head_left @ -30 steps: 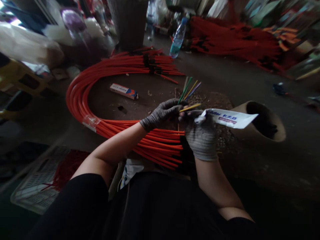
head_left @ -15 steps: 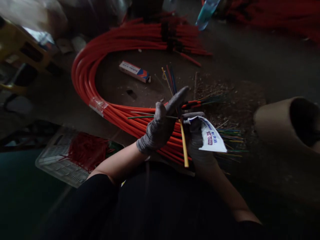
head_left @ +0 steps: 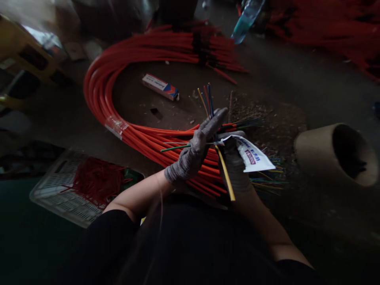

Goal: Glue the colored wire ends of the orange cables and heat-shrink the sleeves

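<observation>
Gloved in grey, my left hand [head_left: 198, 144] is closed around a small bundle of thin coloured wires [head_left: 209, 99], its fingers pointing up and to the right. A green wire [head_left: 175, 148] sticks out on its wrist side. My right hand [head_left: 236, 162], also gloved, grips a white glue tube [head_left: 257, 156] with blue print, its nozzle at the wires by my left fingers. Between the two hands a yellow strip [head_left: 227, 176] hangs towards me. Below both hands runs a coil of orange cables [head_left: 148, 138]; the exact finger contact is partly hidden.
Inside the coil lies a small printed box [head_left: 160, 86]. A grey plastic crate [head_left: 53, 202] with red scraps stands at the left. At the right is a cardboard tube [head_left: 314, 148]. Clear tape [head_left: 117, 126] binds the coil, and a plastic bottle [head_left: 246, 23] lies at the back.
Both hands, with the glue tube and the wires, shift slightly to the right in view. The left fingers draw closer together, and the yellow strip tilts further to the right.
</observation>
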{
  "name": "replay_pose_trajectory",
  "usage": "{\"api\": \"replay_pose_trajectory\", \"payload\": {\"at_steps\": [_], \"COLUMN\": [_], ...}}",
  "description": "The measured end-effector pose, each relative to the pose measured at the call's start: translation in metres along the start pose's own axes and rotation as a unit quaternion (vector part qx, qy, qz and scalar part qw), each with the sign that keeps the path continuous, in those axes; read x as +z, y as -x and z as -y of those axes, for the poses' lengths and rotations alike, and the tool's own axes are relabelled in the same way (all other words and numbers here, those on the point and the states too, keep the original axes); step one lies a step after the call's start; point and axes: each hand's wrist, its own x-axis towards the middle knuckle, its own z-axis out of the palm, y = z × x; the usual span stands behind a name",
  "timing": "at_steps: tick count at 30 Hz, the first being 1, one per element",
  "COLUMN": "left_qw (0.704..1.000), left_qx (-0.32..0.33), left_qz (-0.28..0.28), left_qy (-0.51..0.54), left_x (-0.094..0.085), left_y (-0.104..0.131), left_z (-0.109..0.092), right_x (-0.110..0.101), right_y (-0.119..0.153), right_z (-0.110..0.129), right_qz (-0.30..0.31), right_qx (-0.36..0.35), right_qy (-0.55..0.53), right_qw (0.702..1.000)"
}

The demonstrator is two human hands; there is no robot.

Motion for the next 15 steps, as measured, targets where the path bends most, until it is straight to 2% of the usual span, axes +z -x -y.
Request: {"api": "replay_pose_trajectory", "payload": {"at_steps": [3,5,7,9,11,13,15], "left_qw": [0.992,0.98,0.97,0.97,0.979,0.989,0.995], "left_qx": [0.049,0.09,0.119,0.131,0.138,0.123,0.086], "left_qz": [0.019,0.022,-0.011,-0.047,-0.035,-0.003,0.013], "left_qy": [-0.111,-0.177,-0.213,-0.2,-0.143,-0.085,-0.054], "left_x": [-0.011,-0.019,-0.026,-0.031,-0.035,-0.037,-0.038], "left_y": [-0.008,-0.019,-0.037,-0.058,-0.077,-0.092,-0.1], "left_z": [-0.008,-0.012,-0.012,-0.009,-0.005,-0.004,-0.005], "right_x": [-0.001,-0.004,-0.006,-0.007,-0.005,-0.002,-0.001], "right_y": [-0.004,-0.011,-0.021,-0.031,-0.04,-0.047,-0.053], "right_z": [0.008,0.013,0.016,0.018,0.022,0.026,0.029], "right_qz": [0.007,0.018,0.005,-0.023,-0.047,-0.037,-0.001], "right_qx": [-0.089,-0.113,-0.116,-0.103,-0.099,-0.116,-0.135], "right_qy": [0.063,0.065,0.077,0.086,0.07,0.05,0.066], "right_qw": [0.994,0.991,0.99,0.991,0.992,0.991,0.989]}}
